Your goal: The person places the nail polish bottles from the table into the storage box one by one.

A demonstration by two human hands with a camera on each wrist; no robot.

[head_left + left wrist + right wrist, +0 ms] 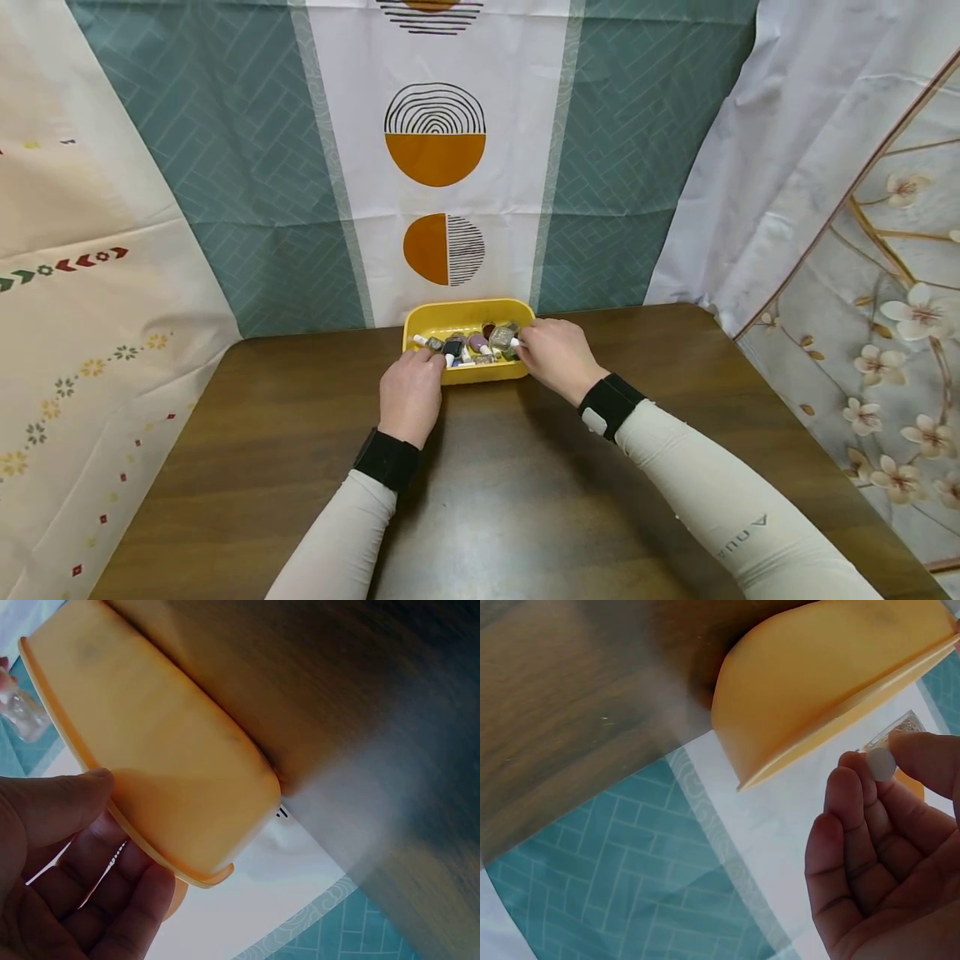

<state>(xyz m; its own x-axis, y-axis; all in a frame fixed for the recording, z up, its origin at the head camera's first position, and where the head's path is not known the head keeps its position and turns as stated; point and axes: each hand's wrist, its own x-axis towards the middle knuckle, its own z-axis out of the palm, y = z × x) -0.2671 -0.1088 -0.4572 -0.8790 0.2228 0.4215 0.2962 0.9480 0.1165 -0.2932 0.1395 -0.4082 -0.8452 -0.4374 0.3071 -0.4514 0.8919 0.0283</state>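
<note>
**Both hands at a yellow tray of small bottles**

Nearest: pale sleeves and black wrist bands, forearms stretched across the brown wooden table [480, 500]. Further on, left hand [410, 393] at the near left corner of the yellow tray [465, 315], thumb laid on the rim, fingers loosely bent beside the edge in the left wrist view [67, 847], gripping no bottle. Right hand [553, 357] at the tray's right end, pinching a small glass bottle with a white cap [889, 754] between thumb and fingertips, held just above the rim. Inside the tray, a cluster of small bottles [468, 344] lying in a heap, caps white and dark, bodies purple, grey and glittery; exact count too small to tell. Tray standing at the far edge of the table, close against the hanging cloth. Behind: backdrop curtain [435, 158] with teal panels and a white strip of orange half-circles; floral cloth [892, 333] to the right, patterned cream cloth [82, 317] to the left.
</note>
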